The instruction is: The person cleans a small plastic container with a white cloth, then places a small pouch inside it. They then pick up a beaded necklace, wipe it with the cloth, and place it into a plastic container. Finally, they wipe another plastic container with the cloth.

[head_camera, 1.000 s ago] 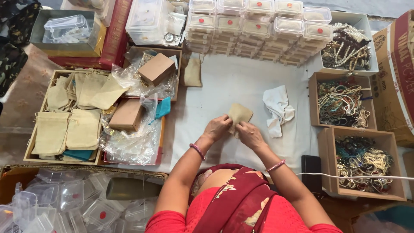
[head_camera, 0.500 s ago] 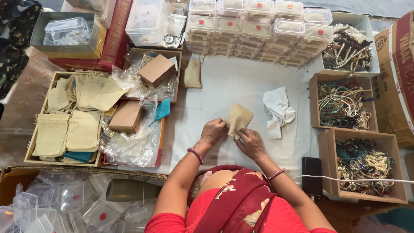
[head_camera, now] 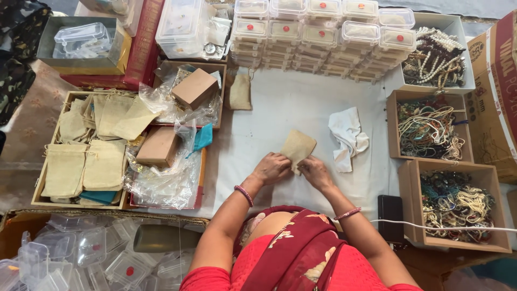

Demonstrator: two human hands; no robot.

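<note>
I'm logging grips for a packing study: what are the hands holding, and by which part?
Both the left hand and the right hand pinch one small beige cloth pouch by its lower end, nearest the person; the rest lies over the white cloth-covered table.

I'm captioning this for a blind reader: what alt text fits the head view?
Seen from above, a person's left hand and right hand together hold a small beige cloth pouch over a white table cover. A crumpled white cloth lies to the right, beside cardboard boxes of bead necklaces.
</note>
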